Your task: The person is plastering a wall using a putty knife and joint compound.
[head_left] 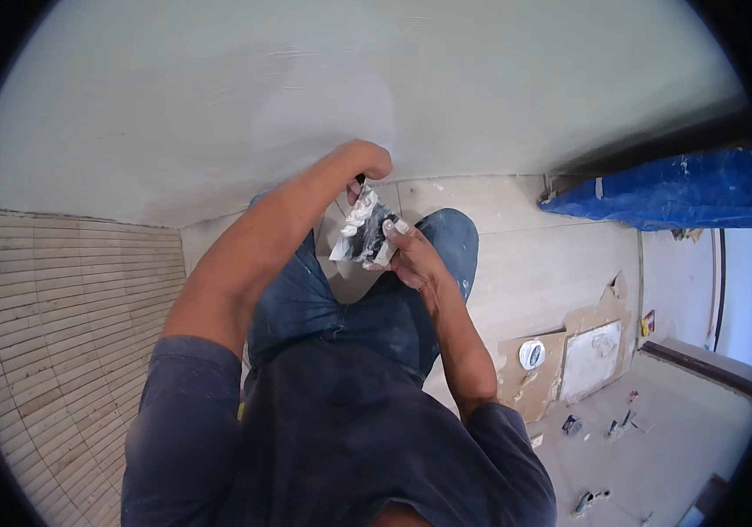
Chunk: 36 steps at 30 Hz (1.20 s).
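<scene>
Between my knees, close to the wall, I hold flat plastering tools heaped with white putty. My left hand is bent over at the wrist and closed on a putty knife; a bit of its dark handle shows under the fingers. My right hand is closed on the edge of a dark, putty-smeared scraper blade, thumb on top. The thumb and fingers of that hand carry white smears. Where one blade ends and the other begins is hard to make out.
A smooth pale wall rises right in front of me. Narrow tiles lie to the left. On the right are a blue plastic-wrapped object, a putty-stained cardboard sheet with a round white lid, and small items farther back.
</scene>
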Motion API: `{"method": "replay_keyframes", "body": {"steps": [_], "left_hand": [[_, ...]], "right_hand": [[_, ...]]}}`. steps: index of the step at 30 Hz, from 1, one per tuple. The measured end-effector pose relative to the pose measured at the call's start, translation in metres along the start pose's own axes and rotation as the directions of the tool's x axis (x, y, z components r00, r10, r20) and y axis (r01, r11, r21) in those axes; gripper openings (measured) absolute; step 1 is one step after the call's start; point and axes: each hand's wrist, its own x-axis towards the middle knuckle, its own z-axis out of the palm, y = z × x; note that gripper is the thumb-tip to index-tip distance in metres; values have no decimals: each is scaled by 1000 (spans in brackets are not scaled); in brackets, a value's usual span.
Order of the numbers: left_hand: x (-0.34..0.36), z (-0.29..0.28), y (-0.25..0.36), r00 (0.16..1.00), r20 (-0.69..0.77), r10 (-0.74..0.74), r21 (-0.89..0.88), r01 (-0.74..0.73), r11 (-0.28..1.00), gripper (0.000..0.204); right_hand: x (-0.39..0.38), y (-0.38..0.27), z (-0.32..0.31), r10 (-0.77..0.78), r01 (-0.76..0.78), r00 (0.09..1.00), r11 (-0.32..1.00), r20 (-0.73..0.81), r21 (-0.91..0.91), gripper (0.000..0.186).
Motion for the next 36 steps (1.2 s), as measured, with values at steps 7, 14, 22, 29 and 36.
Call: {"method": "replay_keyframes", "body": {"steps": [7,14,22,29,36], "left_hand": [[-29,-2,-45,799,-448,401,274,-304,912,37],[-245,-71,-159,-207,-766,609,632,-422,650,28],[-337,-180,-231,-441,-747,497,633,-242,735,24],[-331,-196,-257,-425,-702,572,710,-356,607,19],[-338,-197,-266,-327,-767,552,631,-226,742,14]], "right_hand": [[-50,-19,16,13,-19,998,994,54,111,40],[-94,-71,-78,-430,426,858,901,-281,-78,41],[-21,-63,-276,-485,551,647,831,-588,-79,42],[60,-67,-387,-398,662,531,746,-748,73,37],[104,-85,-415,-234,627,462,768,-856,129,27]]}}
